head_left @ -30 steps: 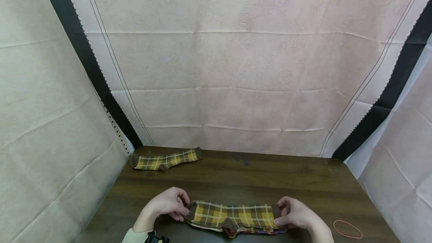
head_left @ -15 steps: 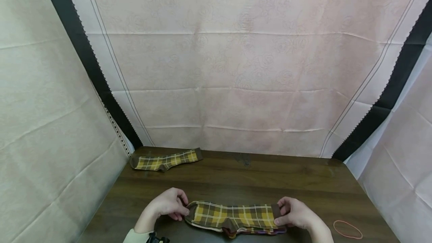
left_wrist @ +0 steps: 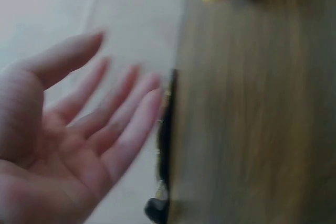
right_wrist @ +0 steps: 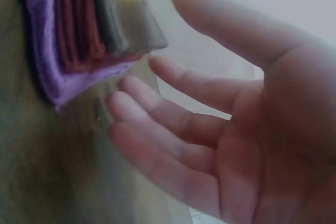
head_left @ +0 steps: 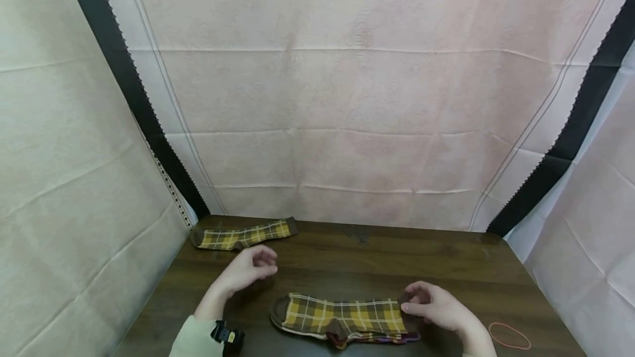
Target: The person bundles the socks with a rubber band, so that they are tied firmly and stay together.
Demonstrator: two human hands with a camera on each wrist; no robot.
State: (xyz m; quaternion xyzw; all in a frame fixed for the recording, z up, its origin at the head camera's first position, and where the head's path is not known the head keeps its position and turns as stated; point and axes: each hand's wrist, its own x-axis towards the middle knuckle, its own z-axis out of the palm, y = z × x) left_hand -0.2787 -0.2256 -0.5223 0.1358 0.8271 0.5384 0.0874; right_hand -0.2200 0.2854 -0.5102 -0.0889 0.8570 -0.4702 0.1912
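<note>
A plaid yellow-and-brown sock (head_left: 347, 315) lies flat on top of a stack of socks near the front of the table. At the stack's cuff end, purple and dark red layers (right_wrist: 79, 30) show beneath it in the right wrist view. My right hand (head_left: 436, 307) is beside that cuff, thumb and fingers apart with nothing between them. A matching plaid sock (head_left: 243, 236) lies alone at the back left. My left hand (head_left: 248, 271) is in the air just in front of this single sock, fingers loosely bent and holding nothing.
A thin pinkish elastic band (head_left: 520, 348) lies at the front right of the wooden table (head_left: 397, 263). Pale fabric walls (head_left: 347, 153) rise behind the table and at both sides. A black device (head_left: 229, 336) is strapped to my left wrist.
My left hand has let go of the stack's toe end and moved up and away toward the far sock. My right fingers have loosened from the cuff and shifted slightly; the stack stays put.
</note>
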